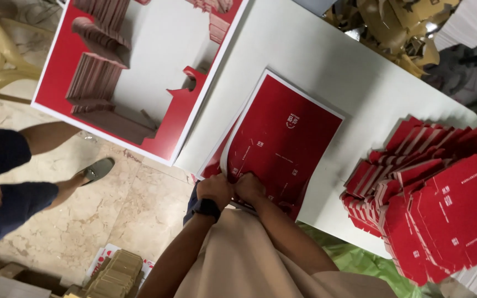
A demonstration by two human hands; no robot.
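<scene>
Gripping the near edge of the flat red printed cardboard sheet (282, 140) on the white table (327, 60), we had our left hand (214, 190) and right hand (249, 187) closed on it side by side, a stack of red die-cut box blanks (437, 193) lying well apart to the right.

The light is soft and even, rather dim, with a warm tone. The white table (316, 60) is the brightest area, without hard glare. Shadows are weak and short. Picture is slightly soft everywhere; the far right corner looks blurred and darker.
</scene>
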